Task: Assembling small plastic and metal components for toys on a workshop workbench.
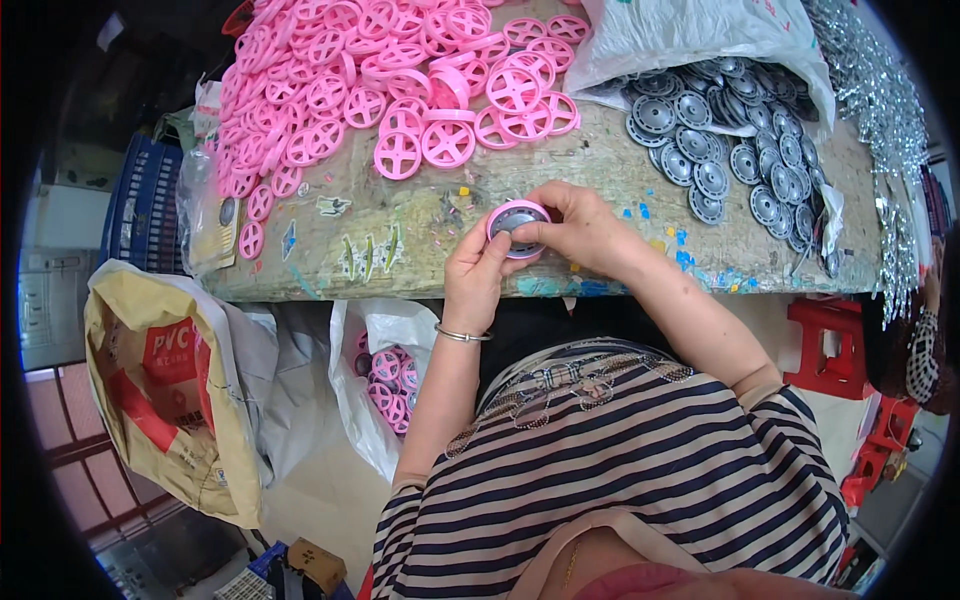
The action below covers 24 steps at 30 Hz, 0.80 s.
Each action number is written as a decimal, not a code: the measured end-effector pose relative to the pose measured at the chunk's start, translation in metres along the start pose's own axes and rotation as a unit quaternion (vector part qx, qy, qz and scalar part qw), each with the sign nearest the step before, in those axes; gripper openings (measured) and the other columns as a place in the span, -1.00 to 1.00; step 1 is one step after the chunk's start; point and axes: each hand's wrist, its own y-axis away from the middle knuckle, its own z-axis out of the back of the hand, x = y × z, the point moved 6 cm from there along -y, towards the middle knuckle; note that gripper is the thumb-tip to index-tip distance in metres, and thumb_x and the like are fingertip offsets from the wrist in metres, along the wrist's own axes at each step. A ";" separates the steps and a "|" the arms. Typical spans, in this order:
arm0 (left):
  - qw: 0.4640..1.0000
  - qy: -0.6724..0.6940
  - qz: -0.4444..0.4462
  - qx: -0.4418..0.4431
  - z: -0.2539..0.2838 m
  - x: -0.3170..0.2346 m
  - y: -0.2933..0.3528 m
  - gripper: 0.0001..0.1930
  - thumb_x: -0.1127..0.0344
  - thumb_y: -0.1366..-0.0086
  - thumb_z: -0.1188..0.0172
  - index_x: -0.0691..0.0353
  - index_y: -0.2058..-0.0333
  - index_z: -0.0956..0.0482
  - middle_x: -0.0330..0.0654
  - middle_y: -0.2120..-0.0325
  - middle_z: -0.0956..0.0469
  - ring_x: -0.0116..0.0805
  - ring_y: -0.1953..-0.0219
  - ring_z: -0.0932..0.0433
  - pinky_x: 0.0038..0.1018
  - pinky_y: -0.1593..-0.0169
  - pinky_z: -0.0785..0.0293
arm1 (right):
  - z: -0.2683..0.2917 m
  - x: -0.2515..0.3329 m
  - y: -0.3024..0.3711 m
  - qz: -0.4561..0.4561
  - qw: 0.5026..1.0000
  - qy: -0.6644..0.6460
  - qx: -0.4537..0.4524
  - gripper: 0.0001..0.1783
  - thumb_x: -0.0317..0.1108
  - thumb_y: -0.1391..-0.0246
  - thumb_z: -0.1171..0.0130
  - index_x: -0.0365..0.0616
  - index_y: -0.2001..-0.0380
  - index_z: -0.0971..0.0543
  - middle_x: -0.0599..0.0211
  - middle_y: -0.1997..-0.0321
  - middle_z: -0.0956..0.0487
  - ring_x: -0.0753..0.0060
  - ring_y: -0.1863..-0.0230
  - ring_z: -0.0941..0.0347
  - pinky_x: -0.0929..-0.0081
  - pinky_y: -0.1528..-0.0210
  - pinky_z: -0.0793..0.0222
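Over the near edge of the table, my left hand (476, 268) grips a pink plastic wheel (496, 214) by its left side. A grey ridged disc, like a hubcap (517, 218), sits inside the wheel's rim. From the right, my right hand (582, 232) is closed on the wheel's other side, its thumb pressing on the disc's face. Both thumbs lie across the disc, and the fingers beneath the wheel are mostly hidden. Ahead lies a big heap of pink spoked wheels (365, 105). At the right, grey discs (692, 146) spill from a white plastic bag (700, 40).
Coloured scraps dot the worn table (400, 205). Below its edge, a white bag (350, 400) holds pink wheels with grey centres, beside a large tan sack (235, 420). Silver tinsel (890, 150) hangs at the right, above a red stool (830, 345). Blue binders (145, 205) stand left.
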 end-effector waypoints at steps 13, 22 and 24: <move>0.868 -0.325 -0.148 -0.344 0.077 -0.064 0.098 -0.71 0.35 -0.40 0.06 0.41 0.03 -0.44 -0.14 0.15 -0.51 -0.42 0.11 -0.47 -0.47 0.02 -0.40 | 0.042 -0.006 -0.008 0.116 0.984 0.087 -0.101 -0.74 -0.31 -0.15 -0.10 -0.22 0.14 -0.53 0.34 0.26 -0.52 0.54 0.25 -0.42 0.56 0.16 -0.36; 0.709 -0.603 -0.018 -0.365 0.172 -0.066 0.201 -0.75 0.35 -0.31 -0.08 0.36 0.10 -0.53 -0.12 0.20 -0.51 -0.33 0.19 -0.52 -0.51 0.10 -0.43 | 0.081 -0.003 -0.066 0.217 0.868 0.400 -0.200 -0.74 -0.34 0.06 -0.25 -0.19 0.27 -0.54 0.15 0.17 -0.47 0.06 0.12 -0.37 0.27 0.09 -0.32; 0.749 -0.550 -0.045 -0.366 0.152 -0.068 0.179 -0.74 0.34 -0.33 -0.05 0.39 0.10 -0.52 -0.11 0.19 -0.52 -0.35 0.19 -0.54 -0.51 0.12 -0.47 | 0.087 -0.006 -0.063 0.238 0.862 0.404 -0.195 -0.78 -0.30 -0.02 -0.20 -0.23 0.34 -0.52 0.19 0.26 -0.48 0.20 0.22 -0.38 0.34 0.16 -0.32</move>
